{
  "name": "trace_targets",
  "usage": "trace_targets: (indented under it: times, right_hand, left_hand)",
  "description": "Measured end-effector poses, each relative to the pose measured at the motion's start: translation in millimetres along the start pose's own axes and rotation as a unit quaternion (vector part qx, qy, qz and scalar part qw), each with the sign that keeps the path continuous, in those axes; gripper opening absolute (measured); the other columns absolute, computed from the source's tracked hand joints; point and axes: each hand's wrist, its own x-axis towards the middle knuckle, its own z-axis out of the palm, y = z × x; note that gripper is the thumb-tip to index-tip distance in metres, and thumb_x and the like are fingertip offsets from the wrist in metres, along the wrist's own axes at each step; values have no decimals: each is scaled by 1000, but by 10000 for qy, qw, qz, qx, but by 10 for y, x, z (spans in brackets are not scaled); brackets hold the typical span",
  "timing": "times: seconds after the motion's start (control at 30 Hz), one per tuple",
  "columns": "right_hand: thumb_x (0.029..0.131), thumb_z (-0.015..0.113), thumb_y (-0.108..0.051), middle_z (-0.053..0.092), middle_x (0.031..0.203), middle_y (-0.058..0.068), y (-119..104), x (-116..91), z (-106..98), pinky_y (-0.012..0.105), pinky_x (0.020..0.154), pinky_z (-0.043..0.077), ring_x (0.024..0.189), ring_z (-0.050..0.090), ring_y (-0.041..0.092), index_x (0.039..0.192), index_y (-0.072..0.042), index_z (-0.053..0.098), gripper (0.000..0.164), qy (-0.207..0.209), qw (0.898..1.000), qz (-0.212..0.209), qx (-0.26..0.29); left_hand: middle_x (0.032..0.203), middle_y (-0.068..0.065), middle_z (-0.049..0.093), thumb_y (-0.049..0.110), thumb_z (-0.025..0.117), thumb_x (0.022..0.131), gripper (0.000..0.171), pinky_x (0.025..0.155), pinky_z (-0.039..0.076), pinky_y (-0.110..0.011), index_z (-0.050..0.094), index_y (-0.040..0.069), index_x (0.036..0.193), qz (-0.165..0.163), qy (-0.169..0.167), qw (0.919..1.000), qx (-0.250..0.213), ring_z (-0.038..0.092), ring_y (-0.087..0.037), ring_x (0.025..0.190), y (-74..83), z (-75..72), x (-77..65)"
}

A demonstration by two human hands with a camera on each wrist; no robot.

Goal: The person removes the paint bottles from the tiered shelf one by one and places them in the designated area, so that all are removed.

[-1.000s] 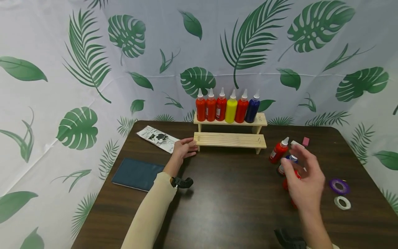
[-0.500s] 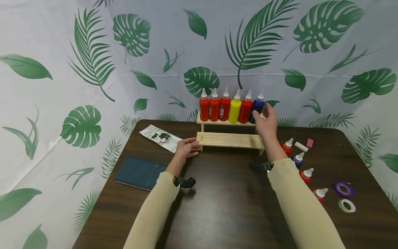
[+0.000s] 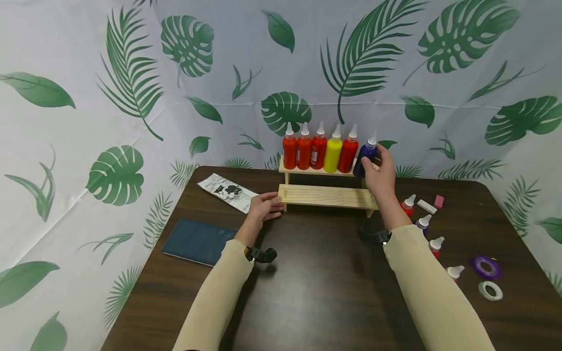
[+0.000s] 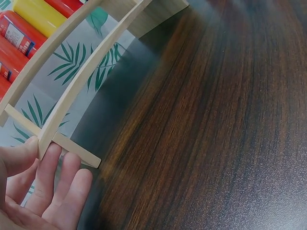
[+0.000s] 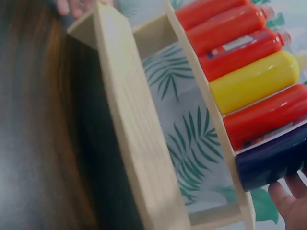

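Observation:
A two-step wooden rack (image 3: 325, 195) stands at the back of the table. My left hand (image 3: 262, 207) pinches the left end of its lower step; in the left wrist view the thumb (image 4: 21, 155) lies above the board and the fingers beneath. On the upper step several red squeeze bottles and one yellow bottle (image 3: 332, 156) stand in a row. At the row's right end my right hand (image 3: 381, 175) grips a dark blue squeeze bottle (image 3: 363, 160), which leans right, its base right at the step. The right wrist view shows fingertips along the blue bottle's side (image 5: 268, 160).
Right of the rack stand a red bottle (image 3: 407, 207), a blue bottle (image 3: 423, 223) and further bottles, partly behind the right sleeve. Beyond them lie an eraser-like pink block (image 3: 439, 201), a white block (image 3: 427, 206) and two tape rolls (image 3: 490, 290). A dark notebook (image 3: 197, 241) lies left.
My right hand has gone from above the loose bottles at right to the blue bottle on the upper step and taken hold of it. The bottle now leans right. My left hand has stayed.

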Motion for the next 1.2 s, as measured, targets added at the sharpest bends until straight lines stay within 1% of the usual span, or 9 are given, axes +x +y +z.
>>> trace_targets:
  times: [0.13,0.23,0.37,0.5,0.63,0.77,1.0,1.2]
  right_hand:
    - [98,54,-16,47,139,19,84,-274,-66,47,105,40,125,48,34,144,-7,39,49,244,9990,-350,151]
    - [96,57,-12,51,134,21,167,-530,-109,48,105,40,121,51,34,140,-2,42,47,369,9980,-451,247]
    - [96,58,-12,50,137,19,295,-801,-146,48,104,41,125,49,32,142,-3,40,51,327,9990,-174,240]
    - [96,58,-13,47,142,17,470,-951,-163,46,105,40,129,47,31,145,-6,38,53,277,9995,135,-72]
    - [95,58,-11,44,145,17,648,-1041,-169,45,106,39,129,46,33,145,-8,38,54,320,9980,352,-410]
    - [94,59,-7,45,143,19,764,-1081,-148,44,105,39,128,48,34,144,-8,40,53,426,9973,372,-460]
    - [92,60,-2,47,141,21,852,-1079,-117,46,103,41,125,49,36,141,-4,43,52,701,9960,353,-426]
    - [92,60,-2,47,141,21,889,-1064,-113,47,102,42,124,50,36,141,-4,43,51,718,9954,372,-518]
  left_hand:
    - [98,-16,72,16,71,88,33,66,59,-32,67,10,119,43,29,10000,22,71,-20,80,3,0,-24]
    - [97,-15,72,16,71,87,32,66,59,-31,67,10,119,-13,63,10000,28,71,-19,79,4,-4,-38]
    - [97,-15,72,16,71,87,32,65,59,-31,67,10,118,8,79,10000,15,71,-19,78,15,-1,-31]
    - [98,-16,72,16,71,88,32,64,59,-30,67,9,119,37,84,10000,13,71,-18,78,24,9,-25]
    - [97,-16,72,15,71,88,33,65,59,-30,66,10,120,-48,64,10000,40,71,-18,78,20,15,-27]
    - [99,-16,72,16,70,88,32,66,59,-31,66,10,120,-68,65,9999,56,71,-20,80,26,22,-36]
    - [100,-16,71,16,70,89,31,67,59,-31,67,10,119,-102,31,9999,69,71,-20,82,35,29,-43]
    - [99,-16,72,16,70,88,33,66,59,-31,66,9,120,-77,23,10000,24,71,-20,82,22,26,-26]
